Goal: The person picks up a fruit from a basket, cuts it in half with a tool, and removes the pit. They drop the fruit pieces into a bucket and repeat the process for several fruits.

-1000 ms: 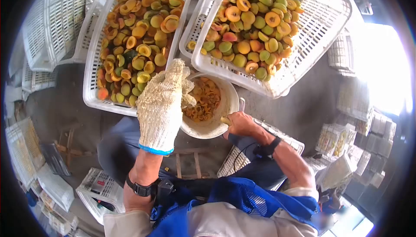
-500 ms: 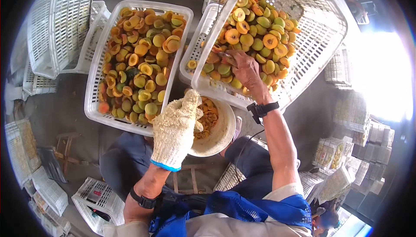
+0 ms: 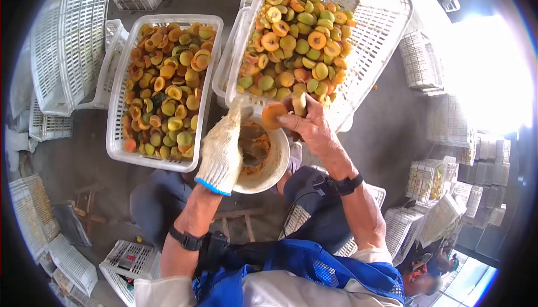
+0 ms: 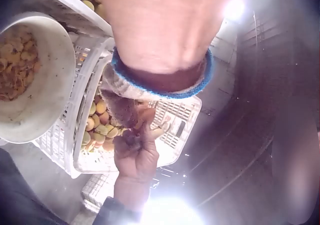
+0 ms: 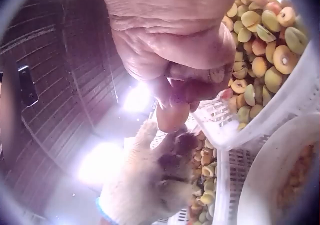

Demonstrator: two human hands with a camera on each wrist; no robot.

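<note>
In the head view my right hand (image 3: pixel 316 133) pinches an orange peach half (image 3: pixel 273 115) between thumb and fingers. A pale handle (image 3: pixel 299 104) of a small tool sticks up from the same hand. My left hand (image 3: pixel 221 153), in a knitted off-white glove with a blue cuff, stands beside the bucket's left rim, fingers extended and relaxed. The white bucket (image 3: pixel 280 161) holds orange fruit scraps; brown blurred shapes show over them. In the right wrist view the peach half (image 5: pixel 172 117) is close to the gloved fingers (image 5: pixel 175 150).
A white crate (image 3: pixel 204 139) of peach halves stands at the left. Another crate (image 3: pixel 386 32) with fruit is tilted toward me behind the bucket. More white crates (image 3: pixel 73 49) are stacked at the far left. My knees (image 3: pixel 162 200) flank the bucket.
The right hand moves from beside the bucket into the tilted crate, then comes back over the bucket with a peach half. The gloved hand shifts slightly and now turns its palm side to the right.
</note>
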